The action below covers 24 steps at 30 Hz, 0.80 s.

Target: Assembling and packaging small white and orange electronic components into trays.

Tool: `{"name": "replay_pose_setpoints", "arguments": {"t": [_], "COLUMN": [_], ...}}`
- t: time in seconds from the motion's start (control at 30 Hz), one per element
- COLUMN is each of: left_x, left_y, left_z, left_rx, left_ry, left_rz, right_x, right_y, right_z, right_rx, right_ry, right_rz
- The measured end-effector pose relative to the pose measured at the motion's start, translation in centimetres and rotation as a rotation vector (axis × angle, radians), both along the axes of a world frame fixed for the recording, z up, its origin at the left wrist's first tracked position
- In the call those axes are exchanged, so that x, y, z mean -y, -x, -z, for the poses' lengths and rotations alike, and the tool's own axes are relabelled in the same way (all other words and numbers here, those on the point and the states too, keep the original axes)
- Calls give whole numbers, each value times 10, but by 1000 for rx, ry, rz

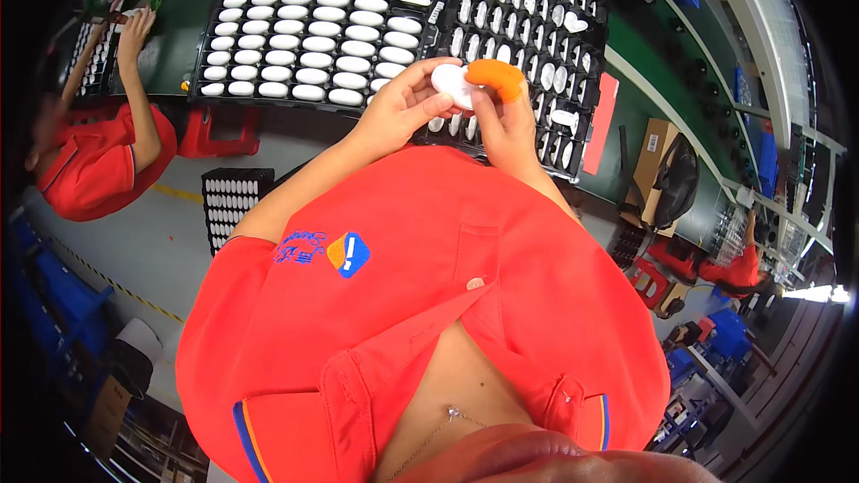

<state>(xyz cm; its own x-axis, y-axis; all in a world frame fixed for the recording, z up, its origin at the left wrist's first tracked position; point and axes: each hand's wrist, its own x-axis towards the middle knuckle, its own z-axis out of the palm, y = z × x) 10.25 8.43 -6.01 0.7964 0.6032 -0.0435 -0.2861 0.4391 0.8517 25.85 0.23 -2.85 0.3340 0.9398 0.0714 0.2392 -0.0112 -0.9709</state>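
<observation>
Between my two hands is a white oval plastic piece, held above the near edge of the trays. My left hand pinches its left side with thumb and fingers. My right hand presses at its right side, thumb against the rim; an orange finger cover sleeves one bent finger. Behind the hands, a black tray bears rows of white oval pieces. Beside it on the right, another black tray carries thinner white and clear-looking parts, several standing on edge.
A red strip lies along the right tray. Farther right are a cardboard box and a black bag. At the left, a co-worker in a red shirt works at the green bench. Stacked black trays with white pieces stand below the bench edge.
</observation>
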Motion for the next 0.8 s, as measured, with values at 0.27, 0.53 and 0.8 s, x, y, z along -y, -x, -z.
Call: {"name": "replay_pose_setpoints", "arguments": {"t": [0.27,0.53,0.8], "left_x": [3,5,2], "left_y": [1,0,1], "left_z": [8,15,10], "left_rx": [-16,-70,-42], "left_ry": [-48,-143,-74], "left_rz": [-6,66,96], "right_x": [-6,-10,-8], "right_y": [-11,-21,-20], "right_z": [-15,-27,-19], "right_rx": [493,612,481], "right_ry": [-20,121,51], "right_rz": [-320,-450,-336]}}
